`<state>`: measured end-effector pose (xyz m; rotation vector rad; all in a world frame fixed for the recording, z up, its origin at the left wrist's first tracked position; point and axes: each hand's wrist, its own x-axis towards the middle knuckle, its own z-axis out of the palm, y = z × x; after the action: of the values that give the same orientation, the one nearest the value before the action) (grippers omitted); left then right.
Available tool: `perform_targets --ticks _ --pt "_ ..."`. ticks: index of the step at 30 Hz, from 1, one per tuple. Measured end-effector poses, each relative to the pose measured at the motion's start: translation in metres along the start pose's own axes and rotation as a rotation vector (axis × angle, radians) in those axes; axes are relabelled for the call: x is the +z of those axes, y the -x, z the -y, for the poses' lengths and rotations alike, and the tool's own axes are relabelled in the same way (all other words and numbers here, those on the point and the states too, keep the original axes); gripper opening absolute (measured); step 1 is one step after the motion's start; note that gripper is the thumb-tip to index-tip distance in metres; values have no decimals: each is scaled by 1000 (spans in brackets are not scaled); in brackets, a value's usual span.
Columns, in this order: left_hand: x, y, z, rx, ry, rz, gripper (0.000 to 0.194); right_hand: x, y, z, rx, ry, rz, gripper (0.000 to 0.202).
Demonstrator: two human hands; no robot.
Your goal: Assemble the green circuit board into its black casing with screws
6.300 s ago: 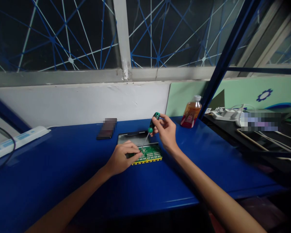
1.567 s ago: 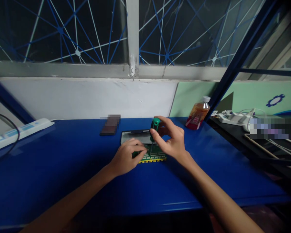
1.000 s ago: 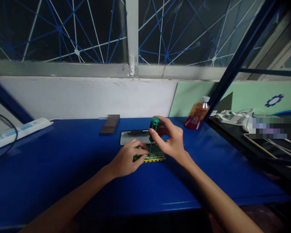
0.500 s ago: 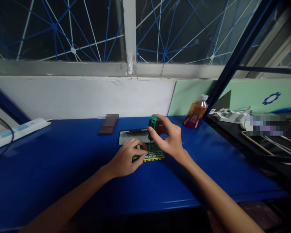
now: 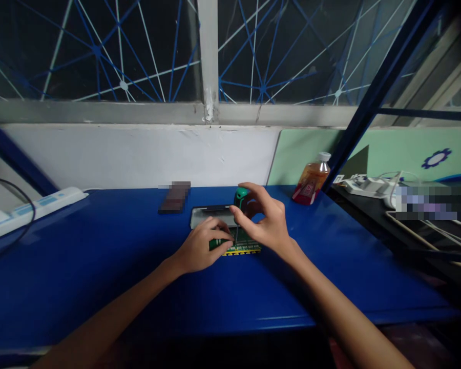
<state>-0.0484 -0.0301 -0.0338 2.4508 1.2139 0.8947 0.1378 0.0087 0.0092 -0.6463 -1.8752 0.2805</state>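
Note:
My right hand (image 5: 267, 218) has its thumb and fingers round the green and black handle of a screwdriver (image 5: 241, 197). The screwdriver stands upright, its thin shaft reaching down to a green circuit board (image 5: 249, 245) with a yellow front edge. My left hand (image 5: 202, 247) lies at the board's left part, thumb and fingertips close together near the screwdriver's tip; anything between them is too small to make out. Behind the board is a shallow grey tray with a dark rim (image 5: 192, 218), partly hidden by my left hand.
On the blue table (image 5: 138, 307) a dark, blurred-out flat object (image 5: 174, 199) lies behind to the left. A bottle (image 5: 311, 179) stands at the back right. White power strips lie at the far left (image 5: 54, 207) and right (image 5: 369, 185), with cables.
The view has shifted slightly. My right thumb and fingers have moved a little on the screwdriver handle, and my left fingertips have shifted slightly on the board.

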Motion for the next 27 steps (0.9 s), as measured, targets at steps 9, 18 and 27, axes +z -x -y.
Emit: perform_targets --ticks 9,18,27 --pt "-8 -18 -4 -21 196 8 22 2 0 -4 -69 105 0 38" --pt "7 -29 0 -44 258 -105 20 0 -2 -8 36 -10 112 47" --pt "-2 -25 -1 -27 288 -22 19 4 0 -11 65 -92 167 55"
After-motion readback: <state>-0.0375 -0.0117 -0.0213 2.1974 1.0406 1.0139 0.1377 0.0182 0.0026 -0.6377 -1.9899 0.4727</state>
